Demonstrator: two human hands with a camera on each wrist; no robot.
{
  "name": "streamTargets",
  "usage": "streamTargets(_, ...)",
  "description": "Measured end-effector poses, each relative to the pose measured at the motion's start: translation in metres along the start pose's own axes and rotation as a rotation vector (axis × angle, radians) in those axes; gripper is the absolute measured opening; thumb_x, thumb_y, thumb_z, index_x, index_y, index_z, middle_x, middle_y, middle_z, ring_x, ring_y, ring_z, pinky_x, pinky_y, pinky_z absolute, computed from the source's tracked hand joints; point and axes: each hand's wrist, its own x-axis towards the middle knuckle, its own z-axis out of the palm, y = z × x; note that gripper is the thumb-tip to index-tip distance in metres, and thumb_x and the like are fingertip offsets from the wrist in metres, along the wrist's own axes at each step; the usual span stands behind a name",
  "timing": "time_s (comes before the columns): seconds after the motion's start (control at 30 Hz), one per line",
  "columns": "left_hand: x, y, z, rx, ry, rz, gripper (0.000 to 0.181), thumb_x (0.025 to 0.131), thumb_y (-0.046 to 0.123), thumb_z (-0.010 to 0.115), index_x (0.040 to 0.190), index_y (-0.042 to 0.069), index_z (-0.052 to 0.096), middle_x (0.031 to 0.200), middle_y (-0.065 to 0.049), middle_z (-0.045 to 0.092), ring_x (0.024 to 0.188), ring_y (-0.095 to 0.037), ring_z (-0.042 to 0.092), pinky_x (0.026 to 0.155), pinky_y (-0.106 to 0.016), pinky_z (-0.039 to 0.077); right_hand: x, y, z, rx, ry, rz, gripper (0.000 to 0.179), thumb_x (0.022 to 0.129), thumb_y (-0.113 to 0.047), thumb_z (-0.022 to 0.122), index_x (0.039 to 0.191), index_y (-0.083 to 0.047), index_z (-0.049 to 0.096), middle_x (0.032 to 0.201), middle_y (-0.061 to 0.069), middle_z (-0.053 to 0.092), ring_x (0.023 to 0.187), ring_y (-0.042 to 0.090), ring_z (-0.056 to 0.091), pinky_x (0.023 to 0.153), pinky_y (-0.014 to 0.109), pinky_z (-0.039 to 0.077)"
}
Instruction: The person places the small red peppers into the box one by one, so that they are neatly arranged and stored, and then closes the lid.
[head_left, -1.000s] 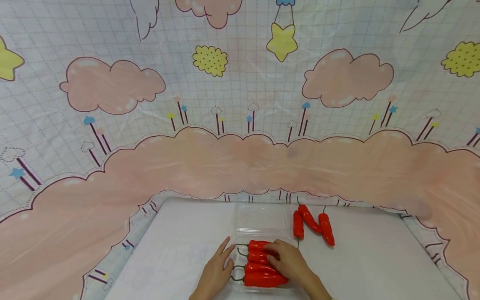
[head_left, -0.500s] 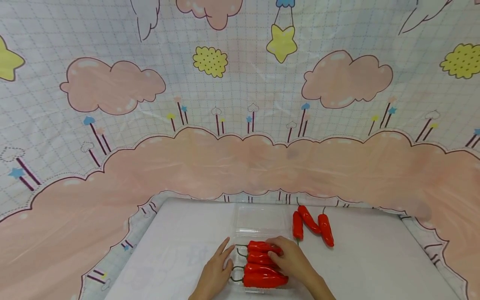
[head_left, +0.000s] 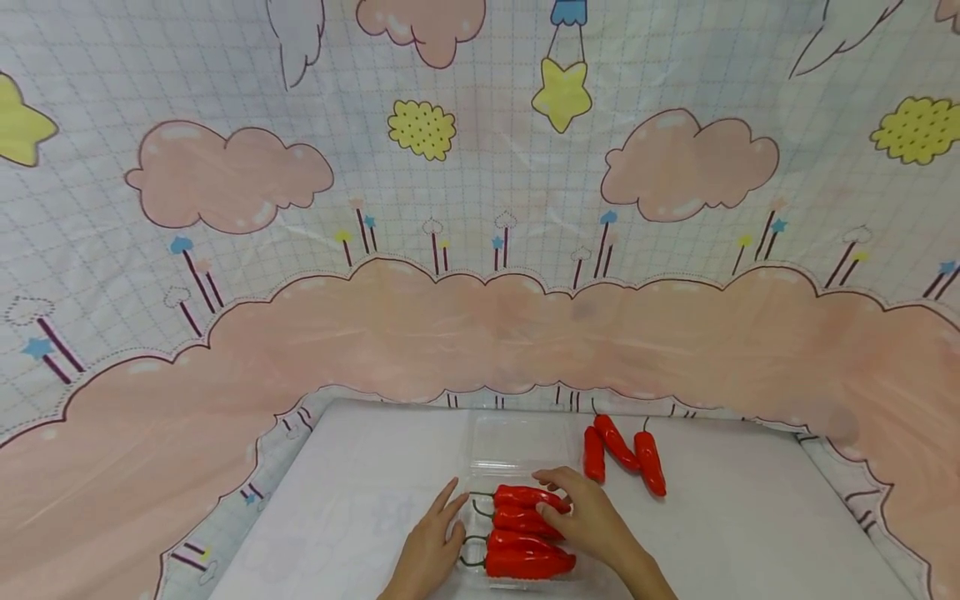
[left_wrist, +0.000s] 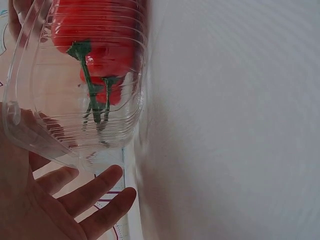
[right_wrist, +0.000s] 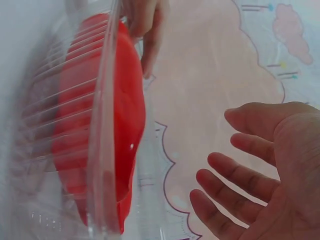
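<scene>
Red peppers (head_left: 521,543), four of them, are lying side by side in a clear plastic container (left_wrist: 110,132), green stems (left_wrist: 86,75) pointing toward 9 o'clock. At the container's 3 o'clock I am holding my right hand (head_left: 588,508) near the pepper tips, fingers and thumb spread wide around nothing. At 9 o'clock I am resting my left hand (head_left: 427,546) beside the stem end, fingers loosely spread; whether it is touching the plastic wall, I cannot tell. Three loose peppers (head_left: 617,442) are lying on the white table (head_left: 352,492) toward 2 o'clock, while a clear lid (head_left: 521,442) is lying back at 12 o'clock. By my judgement, the work is standing slightly past halfway: four peppers inside, three outside.
</scene>
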Motion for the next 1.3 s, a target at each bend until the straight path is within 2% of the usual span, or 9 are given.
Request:
streamTargets(0.07, 0.0, 0.0, 0.0, 0.0, -0.001, 0.0, 0.038, 0.094, 0.013, 0.056, 0.132, 0.01, 0.062, 0.153, -0.005, 0.046, 0.123, -0.031, 0.061, 0.097, -0.052, 0.051, -0.001, -0.001, -0.001, 0.006, 0.006, -0.001, 0.048, 0.087, -0.028, 0.073, 0.132, -0.018, 0.06, 0.124, 0.008, 0.066, 0.098, 0.02, 0.064, 0.078, 0.034, 0.061)
streamTargets(0.37, -0.001, 0.0, 0.001, 0.005, -0.008, -0.008, 0.038, 0.094, 0.013, 0.057, 0.132, 0.011, 0.062, 0.152, -0.005, 0.046, 0.121, -0.03, 0.062, 0.096, -0.052, 0.052, -0.006, -0.004, -0.009, -0.003, 0.073, 0.016, 0.047, 0.085, -0.027, 0.074, 0.13, -0.023, 0.061, 0.126, 0.007, 0.065, 0.106, 0.027, 0.063, 0.084, 0.044, 0.06)
streamTargets(0.97, -0.001, 0.0, 0.0, -0.002, -0.013, -0.016, 0.039, 0.094, 0.013, 0.057, 0.132, 0.011, 0.062, 0.153, -0.004, 0.046, 0.119, -0.03, 0.063, 0.096, -0.052, 0.052, -0.007, 0.004, -0.022, -0.04, 0.233, 0.073, 0.047, 0.081, -0.022, 0.079, 0.125, -0.028, 0.063, 0.117, -0.004, 0.067, 0.101, 0.02, 0.064, 0.081, 0.036, 0.061)
streamTargets(1.1, -0.001, -0.001, 0.001, -0.002, -0.021, -0.017, 0.039, 0.094, 0.014, 0.057, 0.133, 0.011, 0.061, 0.153, -0.004, 0.045, 0.122, -0.03, 0.061, 0.096, -0.052, 0.052, -0.007, 0.008, -0.023, -0.048, 0.252, 0.082, 0.047, 0.082, -0.021, 0.078, 0.127, -0.025, 0.064, 0.116, -0.004, 0.067, 0.102, 0.021, 0.064, 0.083, 0.037, 0.06)
streamTargets(1.3, -0.001, -0.001, 0.001, -0.002, -0.03, -0.018, 0.039, 0.095, 0.015, 0.056, 0.133, 0.01, 0.061, 0.154, -0.004, 0.044, 0.123, -0.031, 0.06, 0.096, -0.052, 0.052, -0.007, 0.013, -0.028, -0.026, 0.282, 0.08, 0.043, 0.083, -0.018, 0.077, 0.125, -0.023, 0.065, 0.119, -0.001, 0.067, 0.097, 0.02, 0.065, 0.077, 0.032, 0.061)
